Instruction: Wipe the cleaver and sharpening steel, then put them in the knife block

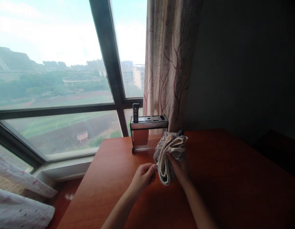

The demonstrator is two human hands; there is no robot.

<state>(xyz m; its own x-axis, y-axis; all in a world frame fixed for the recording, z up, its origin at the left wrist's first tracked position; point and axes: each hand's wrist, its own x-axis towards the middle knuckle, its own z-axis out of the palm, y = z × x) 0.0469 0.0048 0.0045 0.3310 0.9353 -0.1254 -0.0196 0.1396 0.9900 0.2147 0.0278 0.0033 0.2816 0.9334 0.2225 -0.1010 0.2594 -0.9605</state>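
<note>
— Where was the cloth [170, 152]?

— Held up over the red-brown table [114, 178], just in front of the metal knife block [147, 132] by the window [54, 79]. Bunched and folded, long axis running from top, near the block, down toward the wearer.

— Gripped by which hand?

— By the right hand [179, 168], fingers closed round the folded bundle from the right and behind, thumb pressed into the folds. Something dark and small peeked out at the bundle's top; too hidden to identify.

— And the left hand [144, 176]?

— Curled loosely, fingertips pinched at the cloth's lower left edge, perhaps on something thin and pale there; could not tell whether truly held or only touched.

— So which way from the left fingers?

— Immediately to the right and slightly up. Both hands at the bundle, right one carrying it.

— Anything else nearby?

— One dark handle [136, 112] stood in the block's left slot, patterned curtain [168, 63] behind, pale spotted fabric [21, 203] at lower left.
</note>
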